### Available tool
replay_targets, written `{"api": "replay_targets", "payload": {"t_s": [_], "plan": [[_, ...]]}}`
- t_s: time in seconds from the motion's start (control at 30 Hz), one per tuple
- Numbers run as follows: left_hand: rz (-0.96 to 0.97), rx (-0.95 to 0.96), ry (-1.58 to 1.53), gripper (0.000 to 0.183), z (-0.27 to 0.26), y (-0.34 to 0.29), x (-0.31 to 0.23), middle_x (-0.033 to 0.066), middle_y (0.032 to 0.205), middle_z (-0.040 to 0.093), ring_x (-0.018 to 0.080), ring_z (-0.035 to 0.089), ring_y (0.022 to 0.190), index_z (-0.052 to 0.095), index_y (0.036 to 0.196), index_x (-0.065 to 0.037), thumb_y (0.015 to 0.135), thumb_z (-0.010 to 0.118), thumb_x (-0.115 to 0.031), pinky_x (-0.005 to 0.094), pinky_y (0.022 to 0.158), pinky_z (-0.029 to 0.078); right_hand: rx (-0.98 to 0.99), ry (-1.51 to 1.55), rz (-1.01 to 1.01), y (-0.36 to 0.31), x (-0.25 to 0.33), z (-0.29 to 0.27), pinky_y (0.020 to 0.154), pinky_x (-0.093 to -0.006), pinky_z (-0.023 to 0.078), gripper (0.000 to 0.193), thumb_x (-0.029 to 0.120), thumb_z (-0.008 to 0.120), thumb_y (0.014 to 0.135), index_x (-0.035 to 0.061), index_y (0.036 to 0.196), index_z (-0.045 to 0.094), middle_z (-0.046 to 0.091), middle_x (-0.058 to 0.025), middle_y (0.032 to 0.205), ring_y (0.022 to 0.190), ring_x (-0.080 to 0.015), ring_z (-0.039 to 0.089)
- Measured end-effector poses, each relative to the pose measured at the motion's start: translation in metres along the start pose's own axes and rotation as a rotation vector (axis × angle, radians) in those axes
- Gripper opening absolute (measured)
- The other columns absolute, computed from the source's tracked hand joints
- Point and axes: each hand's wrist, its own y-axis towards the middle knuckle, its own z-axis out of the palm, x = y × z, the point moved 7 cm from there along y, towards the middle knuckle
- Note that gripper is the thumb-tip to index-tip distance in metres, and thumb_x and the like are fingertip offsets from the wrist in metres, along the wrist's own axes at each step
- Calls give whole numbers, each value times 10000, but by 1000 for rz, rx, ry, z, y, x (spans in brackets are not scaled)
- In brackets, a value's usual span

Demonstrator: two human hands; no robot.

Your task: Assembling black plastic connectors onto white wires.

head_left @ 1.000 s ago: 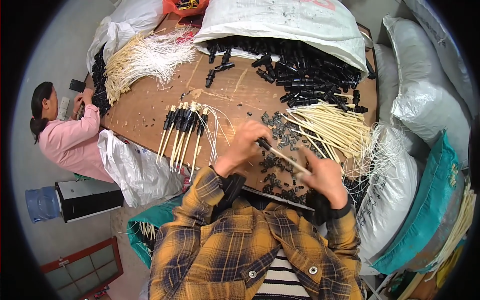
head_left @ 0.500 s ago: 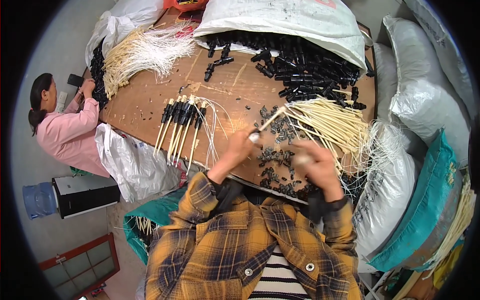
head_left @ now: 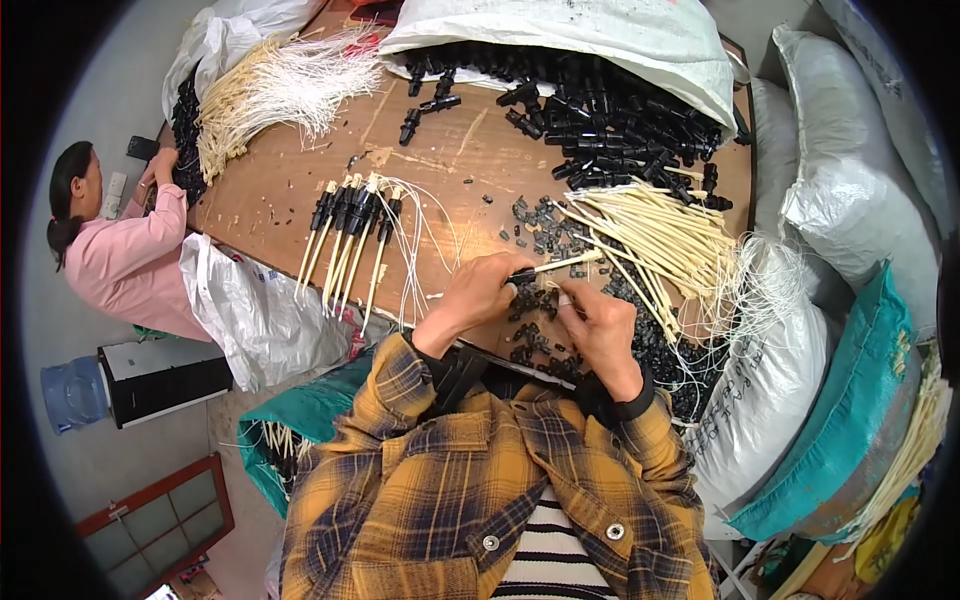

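Observation:
My left hand (head_left: 478,290) is closed around a black plastic fitting (head_left: 522,275). A cream tube (head_left: 568,262) sticks out of the fitting to the right. Beside it, my right hand (head_left: 602,322) has thumb and fingers pinched together just below the tube; what they hold, if anything, is too small to make out. Small black plastic pieces (head_left: 540,236) lie scattered around and under both hands. Right of them is a bundle of cream tubes (head_left: 660,235) with thin white strings. To the left, several black fittings with cream tubes through them (head_left: 350,215) lie in a row.
A white sack (head_left: 560,35) spills a heap of black fittings (head_left: 625,145) at the back. A bunch of cream tubes with white strings (head_left: 290,90) lies far left, near a person in pink (head_left: 125,255). Stuffed white sacks (head_left: 845,170) and a teal sack (head_left: 815,430) line the right.
The cream tube has swung from slanting upward to pointing right. My right hand has moved left and closed its fingers near the tube. My left hand stays on the fitting.

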Motion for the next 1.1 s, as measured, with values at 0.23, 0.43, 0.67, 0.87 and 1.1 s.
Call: {"api": "replay_targets", "payload": {"t_s": [0.23,0.43,0.67,0.87,1.1], "plan": [[6,100,10,420,7,-2,-10,172,996,669,345,632,963,634,1126,-51,727,529,30,397,829,483,27,39,-33,-4,-5,11,488,-367,479,108,133,683,771,81,865,687,625,-120,623,532,-282,623],[109,164,34,460,13,-3,-19,189,1042,654,359,621,990,584,1180,-53,730,533,26,402,839,484,120,170,77,-2,-8,16,530,-414,489,155,115,633,814,82,966,633,624,-138,681,597,-344,622],[158,26,-326,420,2,-4,-24,106,921,653,263,636,930,619,1105,-59,698,636,43,342,793,485,211,101,-51,-5,3,20,538,-434,480,160,55,610,825,59,984,585,611,-166,727,660,-382,621],[588,-304,-167,144,-27,-19,-50,25,826,636,187,603,780,658,760,-69,663,683,35,293,648,465,126,266,-18,-5,0,15,552,-396,497,155,72,614,840,54,992,642,638,-171,760,667,-356,638],[578,-130,-261,140,-21,-11,-39,25,848,639,191,619,776,671,778,-79,680,714,12,311,639,487,259,350,147,-8,-8,23,565,-339,496,179,104,626,857,51,1018,685,651,-160,744,633,-297,650]]}}
